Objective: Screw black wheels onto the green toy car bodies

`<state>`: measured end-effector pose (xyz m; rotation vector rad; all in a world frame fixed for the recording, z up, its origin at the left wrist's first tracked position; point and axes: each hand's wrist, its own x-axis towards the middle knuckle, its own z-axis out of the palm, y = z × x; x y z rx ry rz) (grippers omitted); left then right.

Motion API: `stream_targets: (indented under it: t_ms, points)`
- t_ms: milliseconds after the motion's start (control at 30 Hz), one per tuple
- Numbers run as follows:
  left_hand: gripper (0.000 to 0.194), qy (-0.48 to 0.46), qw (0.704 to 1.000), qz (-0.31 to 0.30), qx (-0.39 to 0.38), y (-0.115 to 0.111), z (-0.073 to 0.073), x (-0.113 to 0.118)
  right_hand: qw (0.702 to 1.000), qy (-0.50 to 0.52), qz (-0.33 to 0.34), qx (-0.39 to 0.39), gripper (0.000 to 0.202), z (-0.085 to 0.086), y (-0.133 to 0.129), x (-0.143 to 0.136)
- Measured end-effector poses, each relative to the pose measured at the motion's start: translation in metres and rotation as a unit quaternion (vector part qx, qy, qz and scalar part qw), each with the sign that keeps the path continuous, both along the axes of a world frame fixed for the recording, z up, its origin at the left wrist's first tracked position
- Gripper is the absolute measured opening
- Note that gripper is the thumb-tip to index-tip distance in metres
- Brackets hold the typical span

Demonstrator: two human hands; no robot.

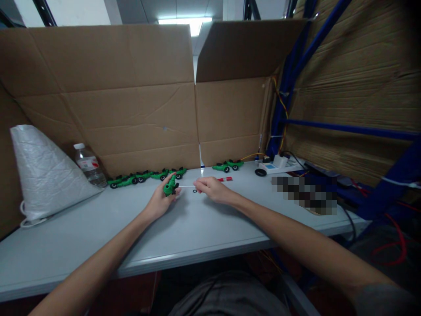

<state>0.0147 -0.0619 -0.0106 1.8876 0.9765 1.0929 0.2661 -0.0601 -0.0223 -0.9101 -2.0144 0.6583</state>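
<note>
Over the middle of the white table, my left hand [159, 202] is wrapped round a green toy car [170, 186] with black parts. My right hand [213, 190], to its right, is closed on the end of a thin metal rod [187, 187]. The rod's other end meets the black part of the toy on its right side. Whatever handle the rod may have is hidden inside my right fist. A small black C-shaped piece or mark [195, 191] shows on the table just below the rod.
Several green toy cars [141, 177] line the back edge, with more [228, 165] right of centre. Behind my right hand lies a red marker [225, 179]. A bottle [89, 166], a white bag [49, 175] and a power strip [279, 163] stand on the table [197, 237].
</note>
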Motion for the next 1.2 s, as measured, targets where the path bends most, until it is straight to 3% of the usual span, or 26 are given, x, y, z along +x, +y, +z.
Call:
stream_targets:
  t_ms: [133, 267, 400, 567, 700, 867, 1100, 1200]
  points:
    - [0.087, -0.044, 0.997, -0.022, -0.058, -0.001, 0.001, 0.003, 0.979, -0.116, -0.027, 0.166, 0.034, 0.004, -0.005, 0.006]
    - [0.088, -0.065, 0.996, -0.013, -0.059, -0.003, 0.006, 0.005, 0.963, -0.133, -0.020, 0.234, 0.026, 0.010, -0.010, 0.007]
    - [0.089, -0.068, 0.997, -0.006, -0.033, -0.003, 0.007, 0.006, 0.983, -0.039, -0.016, 0.177, 0.024, 0.010, -0.008, 0.003]
    - [0.087, -0.043, 0.999, 0.001, 0.005, 0.000, 0.007, 0.005, 0.998, 0.018, -0.032, 0.047, 0.046, 0.005, -0.003, -0.003]
    - [0.084, -0.042, 0.999, 0.005, 0.014, 0.003, 0.004, 0.003, 0.996, -0.001, -0.055, 0.072, 0.040, 0.006, -0.006, -0.004]
    - [0.082, -0.045, 0.999, 0.010, 0.017, 0.007, 0.000, -0.001, 0.989, -0.017, -0.029, 0.146, 0.023, 0.014, -0.009, 0.000]
    - [0.092, -0.053, 0.999, -0.002, -0.008, 0.002, 0.001, 0.003, 0.998, -0.006, -0.045, 0.040, 0.035, 0.009, -0.007, -0.002]
    - [0.097, -0.055, 0.998, -0.007, -0.035, 0.002, -0.002, 0.004, 0.997, 0.018, -0.067, 0.043, 0.034, 0.007, -0.005, -0.002]
